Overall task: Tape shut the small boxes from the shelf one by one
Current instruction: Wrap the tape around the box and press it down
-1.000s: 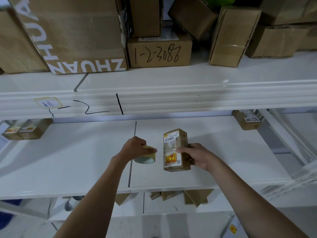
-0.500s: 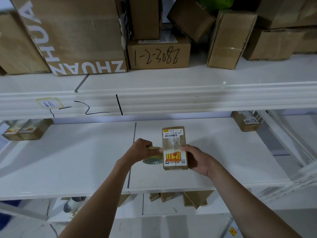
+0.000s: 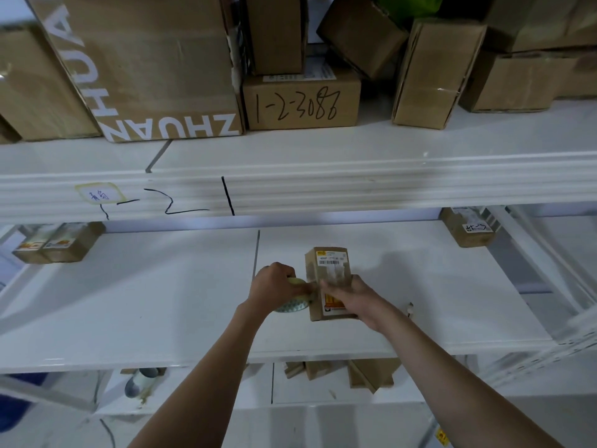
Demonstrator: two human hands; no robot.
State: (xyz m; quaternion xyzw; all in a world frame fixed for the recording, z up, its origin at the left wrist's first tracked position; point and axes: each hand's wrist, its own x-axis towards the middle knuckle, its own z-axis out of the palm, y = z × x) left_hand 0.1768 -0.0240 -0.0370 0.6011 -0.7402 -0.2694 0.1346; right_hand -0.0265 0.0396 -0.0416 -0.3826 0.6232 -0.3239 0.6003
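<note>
Fingers of the left hand (image 3: 274, 286) curl around the roll of tape (image 3: 295, 299), pressing it close against the left side of the small box (image 3: 329, 282), while the right hand (image 3: 352, 297) lies over the box's lower front, fingers wrapped across its label and holding it steady. The box stands on the middle shelf (image 3: 161, 302), near the front edge, well apart from the other small boxes (image 3: 58, 244) at the back left. The step in hand looks like starting a strip: the tape end seems to be meeting the box's side. Next, the roll likely needs drawing across the top seam while the right hand keeps the box from sliding or tipping.
</note>
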